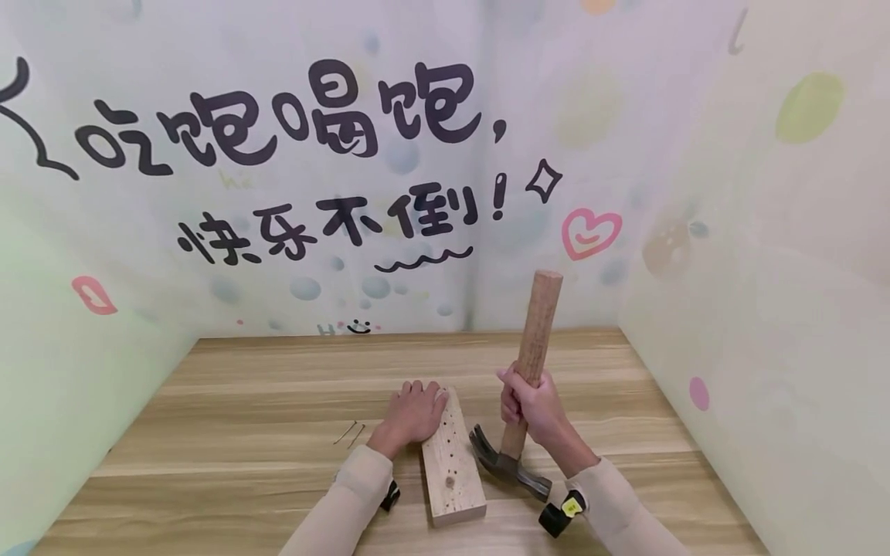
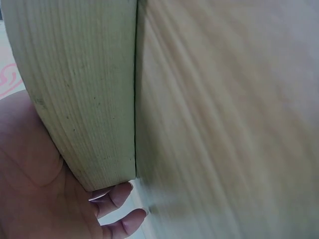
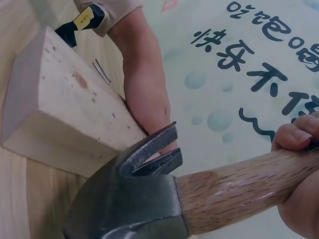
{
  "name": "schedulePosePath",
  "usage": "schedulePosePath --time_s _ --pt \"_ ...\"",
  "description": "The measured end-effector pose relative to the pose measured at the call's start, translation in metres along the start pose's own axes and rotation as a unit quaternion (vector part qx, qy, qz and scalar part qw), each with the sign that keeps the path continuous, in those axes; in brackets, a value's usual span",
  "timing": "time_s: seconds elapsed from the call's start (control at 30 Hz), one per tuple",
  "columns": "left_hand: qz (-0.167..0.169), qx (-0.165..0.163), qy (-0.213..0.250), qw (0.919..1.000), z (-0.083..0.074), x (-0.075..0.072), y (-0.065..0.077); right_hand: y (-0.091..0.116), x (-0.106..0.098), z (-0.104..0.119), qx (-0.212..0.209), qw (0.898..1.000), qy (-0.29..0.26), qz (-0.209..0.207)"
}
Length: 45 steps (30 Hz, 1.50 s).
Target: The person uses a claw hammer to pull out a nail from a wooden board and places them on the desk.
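Note:
A pale wooden block (image 1: 453, 472) lies lengthwise on the table, its top dotted with several small dark holes. My left hand (image 1: 416, 415) grips its far end from the left; in the left wrist view the palm is against the block's side (image 2: 79, 84) and fingers bend round the end. To the right, my right hand (image 1: 538, 405) holds a claw hammer (image 1: 539, 328) around the middle of its wooden handle. The handle points up and away, with the dark metal head (image 3: 134, 191) low beside the block and the claw turned toward it.
Two thin nails (image 1: 345, 433) lie on the wood-grain table (image 1: 264, 479) left of the left hand. A printed wall (image 1: 313, 301) stands behind the table, with side walls at left and right. Black devices (image 1: 554, 520) are strapped on both wrists.

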<state>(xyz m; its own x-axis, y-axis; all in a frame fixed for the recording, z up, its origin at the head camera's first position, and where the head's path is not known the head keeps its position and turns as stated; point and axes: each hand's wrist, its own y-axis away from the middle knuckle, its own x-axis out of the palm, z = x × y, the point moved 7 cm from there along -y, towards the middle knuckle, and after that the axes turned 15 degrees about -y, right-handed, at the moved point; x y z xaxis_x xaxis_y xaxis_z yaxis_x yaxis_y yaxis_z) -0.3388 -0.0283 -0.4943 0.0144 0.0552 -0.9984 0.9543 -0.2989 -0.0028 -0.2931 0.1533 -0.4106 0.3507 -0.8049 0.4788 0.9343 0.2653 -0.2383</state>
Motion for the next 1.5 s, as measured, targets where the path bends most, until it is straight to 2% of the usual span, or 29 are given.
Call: schedulePosePath --time_s 0.23,0.7,0.83,1.13,1.33,1.5 --pt "-0.001 -0.003 -0.013 0.9999 0.004 0.002 -0.001 0.000 -0.009 -0.008 0.037 0.999 -0.016 0.007" --pt "0.004 -0.006 -0.005 1.0000 0.007 0.002 0.000 0.000 -0.019 -0.018 0.048 0.999 -0.007 0.000" --pt "0.004 -0.006 -0.007 0.9999 0.007 0.001 0.001 -0.003 -0.024 -0.020 0.062 0.998 -0.016 -0.006" --pt "0.009 -0.004 -0.014 0.9999 0.005 -0.001 0.000 -0.019 -0.047 -0.029 0.120 0.992 -0.032 -0.010" --pt "0.012 -0.002 -0.017 0.9998 0.003 -0.001 0.000 -0.030 -0.069 -0.045 0.189 0.980 -0.060 -0.032" --pt "0.010 0.005 -0.021 0.9997 0.001 0.000 0.000 -0.032 -0.084 -0.055 0.225 0.970 -0.073 -0.050"
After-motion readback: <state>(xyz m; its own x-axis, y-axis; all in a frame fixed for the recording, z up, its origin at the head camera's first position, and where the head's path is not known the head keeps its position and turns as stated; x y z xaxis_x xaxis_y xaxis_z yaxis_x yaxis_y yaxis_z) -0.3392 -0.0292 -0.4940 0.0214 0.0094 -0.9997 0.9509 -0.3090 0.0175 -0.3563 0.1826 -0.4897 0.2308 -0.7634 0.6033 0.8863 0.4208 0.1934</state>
